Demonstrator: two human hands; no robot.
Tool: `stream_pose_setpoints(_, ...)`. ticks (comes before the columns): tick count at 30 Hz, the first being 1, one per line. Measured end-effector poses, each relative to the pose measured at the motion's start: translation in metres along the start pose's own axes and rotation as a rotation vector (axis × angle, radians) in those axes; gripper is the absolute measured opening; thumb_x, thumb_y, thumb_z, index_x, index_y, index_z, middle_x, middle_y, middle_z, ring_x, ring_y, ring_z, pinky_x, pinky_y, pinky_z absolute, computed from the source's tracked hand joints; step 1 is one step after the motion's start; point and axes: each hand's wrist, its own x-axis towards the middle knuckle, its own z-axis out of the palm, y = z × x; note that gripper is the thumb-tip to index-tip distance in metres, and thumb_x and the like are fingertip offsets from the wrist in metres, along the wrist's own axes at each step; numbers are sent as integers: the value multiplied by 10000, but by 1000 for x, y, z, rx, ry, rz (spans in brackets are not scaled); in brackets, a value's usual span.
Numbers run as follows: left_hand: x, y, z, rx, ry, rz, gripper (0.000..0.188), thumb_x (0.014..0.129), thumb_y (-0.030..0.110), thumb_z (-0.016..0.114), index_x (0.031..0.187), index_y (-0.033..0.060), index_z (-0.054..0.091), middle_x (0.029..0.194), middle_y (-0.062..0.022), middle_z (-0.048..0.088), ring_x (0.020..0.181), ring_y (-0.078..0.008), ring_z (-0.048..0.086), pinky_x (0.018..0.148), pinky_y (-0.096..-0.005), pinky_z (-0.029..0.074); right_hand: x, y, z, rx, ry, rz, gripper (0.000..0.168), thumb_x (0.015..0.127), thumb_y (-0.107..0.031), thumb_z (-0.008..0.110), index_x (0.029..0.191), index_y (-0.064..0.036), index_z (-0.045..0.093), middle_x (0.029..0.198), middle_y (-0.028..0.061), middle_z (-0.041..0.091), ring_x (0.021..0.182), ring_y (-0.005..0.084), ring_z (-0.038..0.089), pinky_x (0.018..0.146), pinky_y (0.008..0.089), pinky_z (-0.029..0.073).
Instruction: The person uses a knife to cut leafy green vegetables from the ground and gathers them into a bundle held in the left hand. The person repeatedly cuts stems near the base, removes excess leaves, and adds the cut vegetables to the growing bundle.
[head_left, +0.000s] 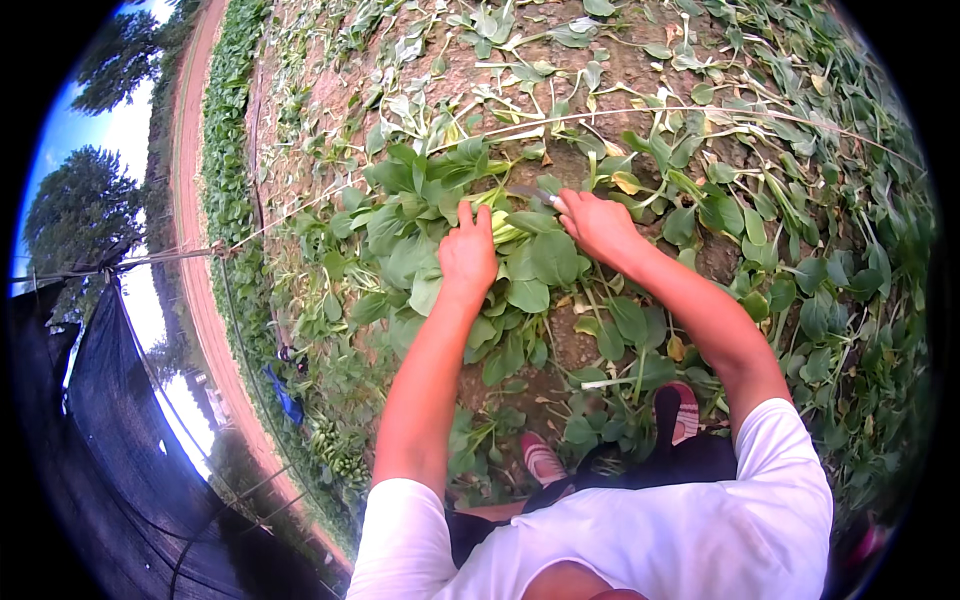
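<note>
My left hand (469, 255) grips a leafy green plant (397, 225), its fingers lying over the pale stalks (508, 227). The palm side and thumb are hidden. In my right hand (598, 227) is a small knife (531, 193); the blade points left, towards the stalks' base, and the light-coloured handle mostly disappears inside the fist. I cannot tell whether the blade touches the plant. Broad green leaves (555, 259) spread just below, between the two hands.
Cut leaves and stalks (517, 127) litter the soil around me. A thin cord (600, 112) crosses the bed beyond my hands. More leafy plants (817, 285) stand at right. Dark netting (127, 450) hangs at far left, beside a dirt path (196, 277). Striped shoes (541, 459) show below.
</note>
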Motion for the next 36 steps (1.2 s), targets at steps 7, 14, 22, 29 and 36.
stream_pose_setpoints(7, 5, -1, -7, -47, -20, -92, 722, 688, 16, 625, 1352, 93, 351, 1100, -168, 507, 842, -332, 624, 720, -426, 507, 30, 9, 24, 0, -5, -35, 358, 902, -247, 512, 1210, -74, 456, 857, 191, 607, 726, 374, 635, 627, 479, 517)
stream_pose_setpoints(14, 26, -2, -30, -56, -5, -31, 652, 697, 96, 692, 1297, 129, 438, 1095, -139, 525, 925, -323, 607, 802, -429, 483, 41, 5, 41, -60, -63, -7, 401, 895, -189, 497, 1283, -102, 443, 891, 185, 608, 709, 363, 637, 611, 456, 519)
stream_pose_setpoints(22, 44, -25, -46, -157, -106, -99, 669, 763, 177, 664, 1365, 188, 372, 1133, -140, 563, 1006, -345, 583, 848, -442, 474, 18, 7, 31, 18, -176, -63, 443, 899, -217, 515, 1323, -125, 423, 923, 170, 599, 778, 373, 625, 676, 470, 513)
stream_pose_setpoints(29, 54, -17, -46, -28, -222, -55, 861, 742, 180, 681, 1459, 214, 207, 1137, -192, 538, 1006, -371, 578, 850, -450, 481, 27, 2, 14, 88, 127, 116, 412, 910, -203, 506, 1294, -85, 416, 907, 201, 574, 713, 404, 624, 625, 478, 527)
stream_pose_setpoints(36, 42, -28, -31, -207, -118, -87, 542, 756, 176, 676, 1257, 120, 479, 1156, -125, 548, 1061, -328, 557, 888, -413, 458, 47, 4, 33, 18, 60, 129, 452, 904, -178, 507, 1331, -100, 382, 939, 198, 564, 694, 395, 617, 607, 483, 520)
